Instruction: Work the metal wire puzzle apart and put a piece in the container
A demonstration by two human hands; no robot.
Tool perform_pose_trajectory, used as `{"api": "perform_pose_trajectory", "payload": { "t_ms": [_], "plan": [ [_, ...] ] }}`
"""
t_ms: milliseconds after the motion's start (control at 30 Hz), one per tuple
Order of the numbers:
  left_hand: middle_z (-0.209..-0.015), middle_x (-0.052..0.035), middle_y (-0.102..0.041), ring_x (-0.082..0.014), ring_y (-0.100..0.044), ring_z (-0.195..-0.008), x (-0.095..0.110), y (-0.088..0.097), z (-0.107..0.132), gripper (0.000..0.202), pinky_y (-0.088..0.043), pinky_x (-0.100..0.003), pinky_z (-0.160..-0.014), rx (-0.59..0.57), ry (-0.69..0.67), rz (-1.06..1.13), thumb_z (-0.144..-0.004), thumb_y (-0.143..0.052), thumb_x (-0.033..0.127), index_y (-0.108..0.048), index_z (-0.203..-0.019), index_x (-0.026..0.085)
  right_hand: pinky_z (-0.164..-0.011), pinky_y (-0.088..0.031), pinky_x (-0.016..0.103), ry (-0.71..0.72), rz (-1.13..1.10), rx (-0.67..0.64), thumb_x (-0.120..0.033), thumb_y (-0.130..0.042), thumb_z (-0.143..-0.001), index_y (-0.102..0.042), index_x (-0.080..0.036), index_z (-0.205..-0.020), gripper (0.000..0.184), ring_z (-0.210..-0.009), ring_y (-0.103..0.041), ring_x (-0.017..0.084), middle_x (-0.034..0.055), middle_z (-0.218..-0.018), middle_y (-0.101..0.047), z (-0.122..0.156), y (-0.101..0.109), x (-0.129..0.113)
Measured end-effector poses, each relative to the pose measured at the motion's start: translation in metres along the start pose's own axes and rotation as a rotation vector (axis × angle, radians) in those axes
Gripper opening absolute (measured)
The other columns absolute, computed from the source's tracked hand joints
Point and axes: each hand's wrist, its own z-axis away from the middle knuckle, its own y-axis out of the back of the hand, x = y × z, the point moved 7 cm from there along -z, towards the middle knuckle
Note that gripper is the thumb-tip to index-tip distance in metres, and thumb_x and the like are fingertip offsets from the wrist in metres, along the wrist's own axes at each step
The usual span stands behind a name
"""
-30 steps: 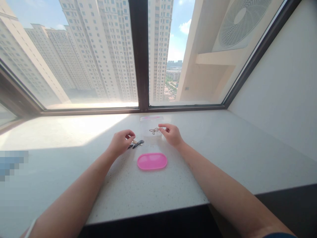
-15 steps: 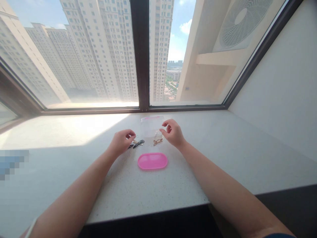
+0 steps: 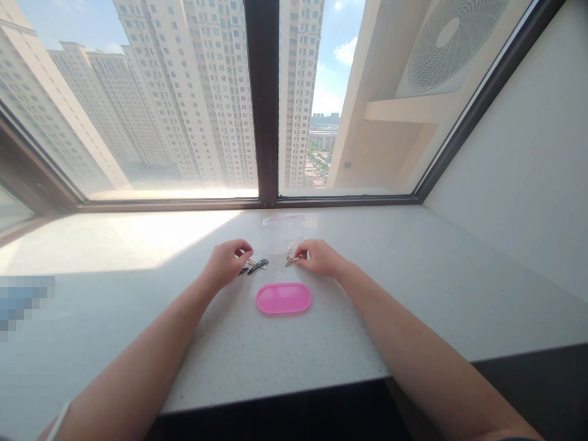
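Observation:
My right hand [image 3: 319,258] is closed, thumb and fingertips pinching the right end of a rose-gold, bow-shaped hair clip [image 3: 291,261] on the white sill. My left hand [image 3: 227,262] is closed too, its fingertips together beside some hair clips; whatever they hold is too small to make out. A black hair clip [image 3: 258,266] lies just right of those fingers, with gold and dark ones partly hidden by the hand. In front of both hands is a shallow pink oval tray [image 3: 283,299]. Behind the clips stands a clear plastic container [image 3: 282,234] with a pink strip along its top.
A small clear item [image 3: 293,246] sits by the container, near my right fingertips. The pale speckled sill [image 3: 275,361] ends at a dark front edge. Beyond it rises the brown window frame [image 3: 267,122], and a white wall [image 3: 514,202] borders the right side.
My right hand has come down and toward me, and its fingers have closed on the rose-gold hair clip. The left hand stays almost where it was.

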Motion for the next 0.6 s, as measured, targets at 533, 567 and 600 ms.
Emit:
{"api": "perform_pose_trajectory", "payload": {
  "t_ms": [533,567,600],
  "plan": [
    [-0.074,-0.0035,-0.07,-0.0185,-0.063,-0.067,0.001,-0.001,0.0,0.022,-0.047,-0.028,-0.066,0.011,-0.028,0.0,-0.078,-0.053,0.036,-0.068,-0.078,0.02,-0.057,-0.04,0.024,0.029,-0.226,0.207,-0.024,-0.065,-0.076,-0.072,-0.017,-0.08,0.011,-0.057,-0.049,0.011,0.0013,-0.069,-0.061,0.003,0.021,-0.015],
    [-0.074,-0.0034,-0.07,-0.0185,-0.063,-0.067,0.001,-0.001,0.0,0.022,-0.047,-0.028,-0.066,0.009,-0.027,0.002,-0.078,-0.053,0.036,-0.068,-0.078,0.02,-0.058,-0.04,0.025,0.02,-0.205,0.303,-0.025,-0.064,-0.076,-0.071,-0.016,-0.08,0.012,-0.058,-0.049,0.011,0.0016,-0.068,-0.06,0.004,0.027,-0.014],
    [-0.073,-0.0033,-0.07,-0.0185,-0.063,-0.067,0.001,-0.001,0.0,0.022,-0.047,-0.028,-0.066,0.008,-0.027,0.003,-0.078,-0.053,0.035,-0.068,-0.078,0.02,-0.058,-0.041,0.025,0.009,-0.175,0.381,-0.025,-0.064,-0.077,-0.071,-0.016,-0.08,0.012,-0.057,-0.049,0.012,0.0017,-0.067,-0.058,0.004,0.031,-0.012]
  ]
}}
